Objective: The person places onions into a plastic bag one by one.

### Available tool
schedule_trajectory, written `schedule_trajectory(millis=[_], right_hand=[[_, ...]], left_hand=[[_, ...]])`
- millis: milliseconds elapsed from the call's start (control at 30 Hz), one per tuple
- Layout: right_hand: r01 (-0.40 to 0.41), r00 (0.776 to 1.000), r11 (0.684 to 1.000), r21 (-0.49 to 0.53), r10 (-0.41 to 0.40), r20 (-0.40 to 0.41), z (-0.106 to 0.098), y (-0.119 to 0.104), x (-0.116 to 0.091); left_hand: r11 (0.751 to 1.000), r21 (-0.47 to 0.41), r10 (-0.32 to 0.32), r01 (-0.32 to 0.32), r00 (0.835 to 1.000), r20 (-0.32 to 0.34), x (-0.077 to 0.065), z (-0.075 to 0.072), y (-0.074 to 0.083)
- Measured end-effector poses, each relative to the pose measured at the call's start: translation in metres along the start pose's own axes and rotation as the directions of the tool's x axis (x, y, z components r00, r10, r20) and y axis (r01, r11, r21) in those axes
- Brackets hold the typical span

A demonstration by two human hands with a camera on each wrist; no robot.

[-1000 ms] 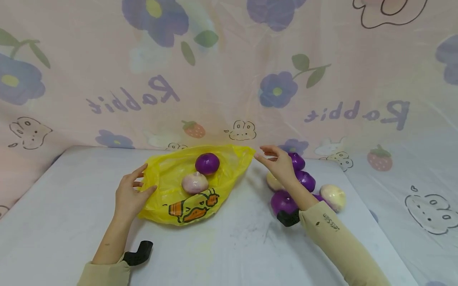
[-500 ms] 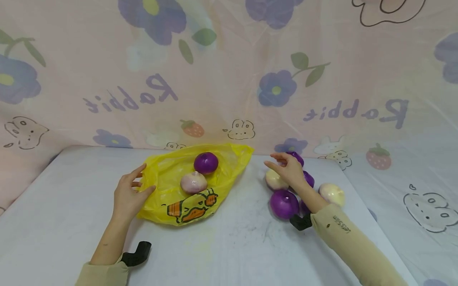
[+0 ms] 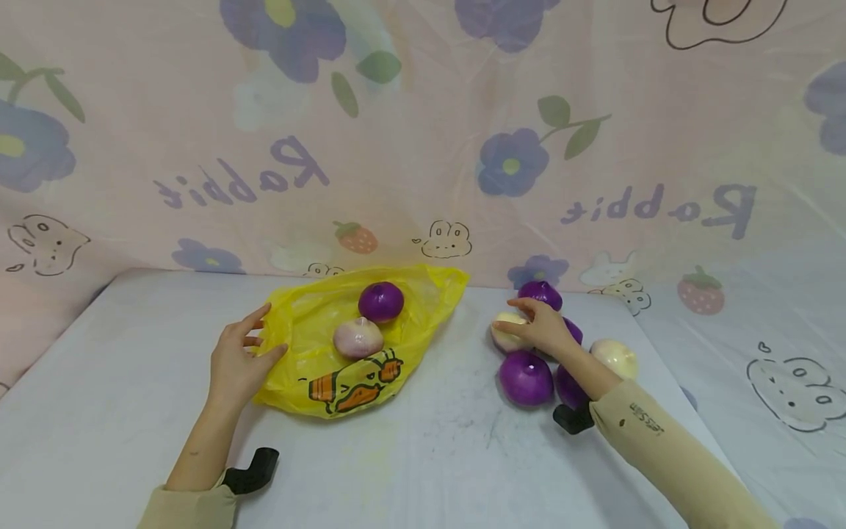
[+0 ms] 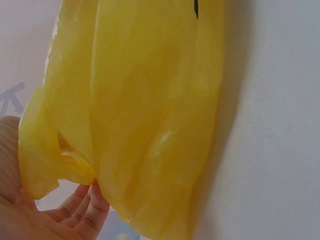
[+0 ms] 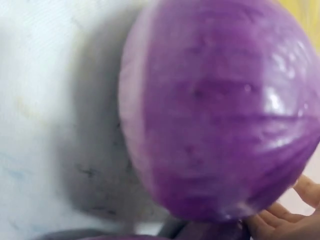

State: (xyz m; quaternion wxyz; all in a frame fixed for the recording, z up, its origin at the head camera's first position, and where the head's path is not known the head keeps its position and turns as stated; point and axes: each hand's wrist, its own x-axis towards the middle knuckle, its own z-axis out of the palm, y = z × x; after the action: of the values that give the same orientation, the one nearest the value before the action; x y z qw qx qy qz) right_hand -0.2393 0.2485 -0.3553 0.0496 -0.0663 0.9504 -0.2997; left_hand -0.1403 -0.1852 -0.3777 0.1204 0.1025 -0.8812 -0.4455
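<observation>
In the head view, my left hand (image 3: 239,364) holds the left edge of the mouth of a yellow plastic bag (image 3: 311,367) with a duck print. The left wrist view shows fingers (image 4: 82,210) at a fold of the bag. Inside the bag lie a purple onion (image 3: 381,302) and a pale pinkish onion (image 3: 358,339). My right hand (image 3: 543,327) reaches over a pale onion (image 3: 507,339) on the right, its thumb over the near side and its fingertips at the far side. Close by sits a purple onion (image 3: 526,379), which fills much of the right wrist view.
Around the right hand stand more purple onions, one at the back (image 3: 540,294) and one partly behind the forearm (image 3: 571,386). A pale onion (image 3: 615,358) lies near the right edge of the white table (image 3: 410,470). A printed curtain (image 3: 410,147) hangs behind.
My right hand has left the bag's right corner and moved right and down to the pale onion. The left hand stays at the bag.
</observation>
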Motion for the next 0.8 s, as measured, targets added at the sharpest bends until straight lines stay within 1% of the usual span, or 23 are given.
schedule_trajectory(millis=[267, 400, 667, 800], right_hand=[[0.012, 0.996, 1.0, 0.005, -0.012, 0.083, 0.0005, 0.0039, -0.0011], [0.015, 0.994, 1.0, 0.015, -0.017, 0.11, 0.0028, 0.0048, -0.0013], [0.015, 0.994, 1.0, -0.001, -0.015, 0.112, 0.007, 0.0058, -0.0014], [0.03, 0.996, 0.999, -0.022, -0.028, 0.088, 0.0076, 0.0046, -0.0002]], left_hand=[[1.0, 0.004, -0.013, 0.013, 1.0, 0.009, -0.0013, -0.0008, -0.0002], [1.0, -0.004, -0.013, 0.013, 1.0, 0.007, -0.002, -0.0012, -0.0006], [1.0, -0.012, -0.007, 0.007, 1.0, 0.0, -0.0029, -0.0012, -0.0005], [1.0, -0.014, 0.004, -0.004, 1.0, -0.006, -0.002, -0.0014, 0.0012]])
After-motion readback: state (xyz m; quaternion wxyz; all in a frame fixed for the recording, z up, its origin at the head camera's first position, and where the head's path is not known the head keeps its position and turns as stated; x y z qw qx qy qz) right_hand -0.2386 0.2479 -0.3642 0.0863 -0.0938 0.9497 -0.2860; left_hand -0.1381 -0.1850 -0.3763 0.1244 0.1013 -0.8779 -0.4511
